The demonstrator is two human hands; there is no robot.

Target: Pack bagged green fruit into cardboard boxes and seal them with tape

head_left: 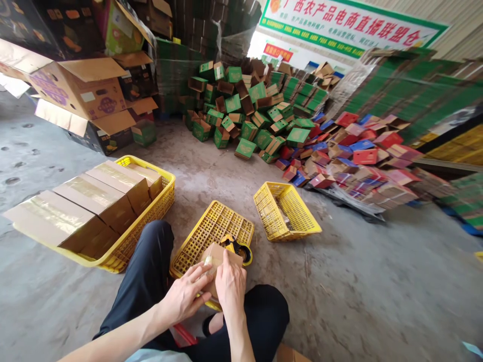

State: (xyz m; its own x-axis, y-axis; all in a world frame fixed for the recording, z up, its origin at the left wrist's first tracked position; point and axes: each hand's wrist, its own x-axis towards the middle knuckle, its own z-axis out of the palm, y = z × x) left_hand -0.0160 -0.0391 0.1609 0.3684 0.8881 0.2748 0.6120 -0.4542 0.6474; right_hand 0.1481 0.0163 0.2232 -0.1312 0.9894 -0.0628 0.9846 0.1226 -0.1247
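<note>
A small brown cardboard box point(216, 253) rests on an upturned yellow plastic crate point(215, 220) between my knees. Clear tape shows on the box's upper face. My left hand point(187, 292) lies against its left side, fingers stretched and apart. From the right, my right hand point(231, 281) is bent around the box, index finger pressed on its top; the other fingertips are partly hidden. Just beyond the right hand lies a tape dispenser point(238, 248) with yellow and black parts, on the crate.
At my left, a long yellow basket point(171, 188) holds several taped cardboard boxes point(92, 191). A smaller yellow basket point(289, 232) stands tilted ahead on the right. Farther off are heaped green cartons point(245, 148), red and blue cartons point(364, 156), and stacked fruit boxes point(81, 90).
</note>
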